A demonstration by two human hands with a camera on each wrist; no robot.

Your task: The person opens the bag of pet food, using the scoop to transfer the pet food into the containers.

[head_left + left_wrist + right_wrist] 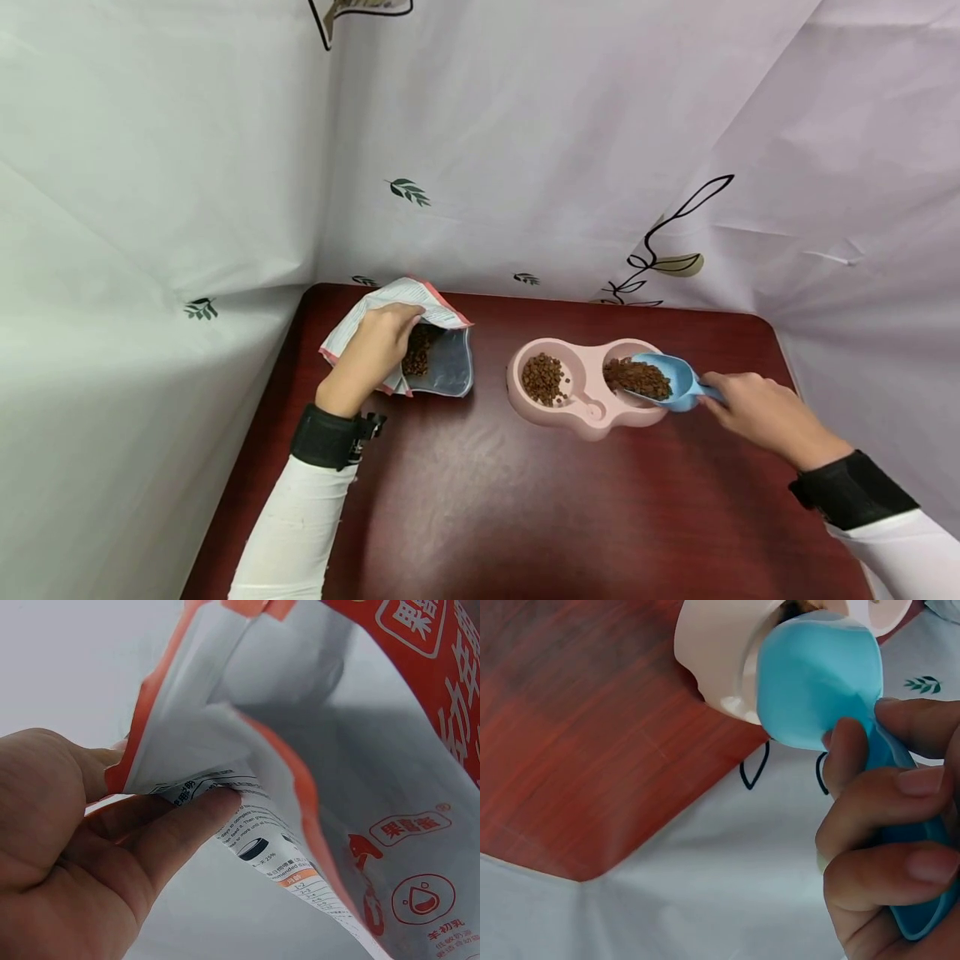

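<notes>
My right hand (765,414) grips the handle of a blue scoop (817,682), fingers curled round it. Brown kibble (643,379) lies in the scoop, which is over the right cup of a pink double bowl (588,423). Kibble shows at the scoop's lip and in that cup. The bowl's left cup holds more kibble (542,379). On the left, my left hand (378,342) pinches the edge of a red and white food bag (300,697) between thumb and fingers. The bag's mouth gapes, with kibble (420,350) inside.
Everything stands on a dark red wooden table (480,508) with rounded corners. White cloth (525,150) with leaf prints hangs behind and at both sides, close to the table's edges. The bag is at the back left, with the bowl to its right.
</notes>
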